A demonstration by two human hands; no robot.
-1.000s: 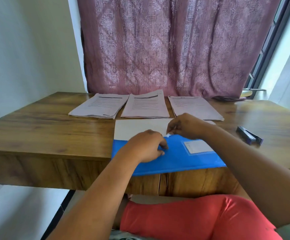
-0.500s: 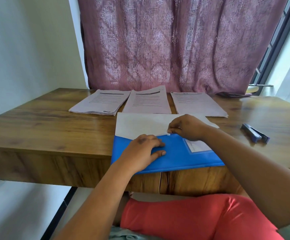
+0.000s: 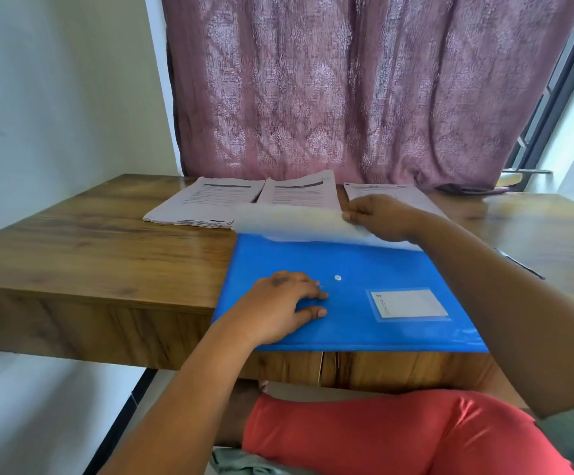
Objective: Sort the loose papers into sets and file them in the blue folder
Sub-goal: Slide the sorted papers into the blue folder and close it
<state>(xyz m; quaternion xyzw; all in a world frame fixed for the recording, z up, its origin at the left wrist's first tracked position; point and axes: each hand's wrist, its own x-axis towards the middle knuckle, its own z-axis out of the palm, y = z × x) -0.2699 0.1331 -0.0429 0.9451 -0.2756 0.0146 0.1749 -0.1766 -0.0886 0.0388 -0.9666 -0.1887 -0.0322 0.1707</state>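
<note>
The left hand pressed flat on the blue folder at the surface's near edge while the right hand pinched its translucent flap raised; folding it fully back would probably admit the three paper stacks beyond.

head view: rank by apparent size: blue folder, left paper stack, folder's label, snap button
1. blue folder, largest, though it is also nearest the camera
2. left paper stack, farther off, so its true size against the folder is unsure
3. label
4. snap button, smallest
</note>
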